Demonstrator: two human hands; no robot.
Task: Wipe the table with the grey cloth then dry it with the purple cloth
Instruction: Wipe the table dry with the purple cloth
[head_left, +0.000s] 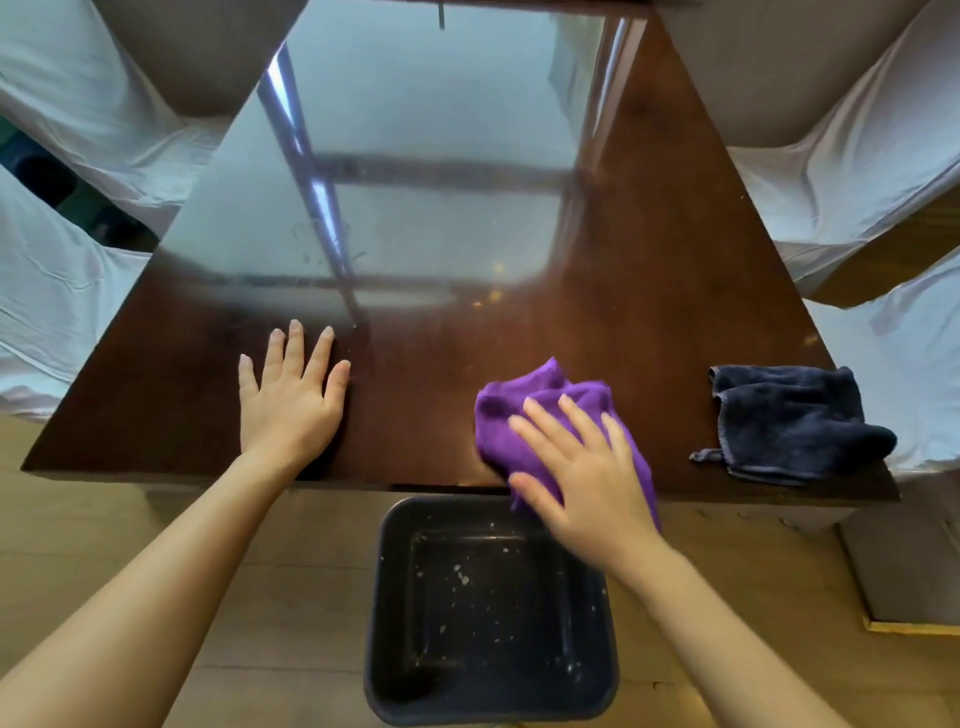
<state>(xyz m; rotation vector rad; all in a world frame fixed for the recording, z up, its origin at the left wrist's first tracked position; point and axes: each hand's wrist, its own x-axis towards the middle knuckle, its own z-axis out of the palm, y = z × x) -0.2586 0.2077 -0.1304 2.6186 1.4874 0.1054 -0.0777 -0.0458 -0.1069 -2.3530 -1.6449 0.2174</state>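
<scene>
A crumpled purple cloth (524, 410) lies at the near edge of the dark glossy wooden table (649, 249), partly hanging over the edge. My right hand (582, 467) presses flat on top of it, fingers spread. My left hand (293, 395) rests flat on the bare tabletop to the left, palm down, holding nothing. The dark grey cloth (789, 421) lies folded near the table's near right corner, apart from both hands.
A dark square plastic tub (384, 623) with specks of debris stands on the wooden floor just below the table's near edge. Chairs under white covers (841, 192) flank the table on both sides.
</scene>
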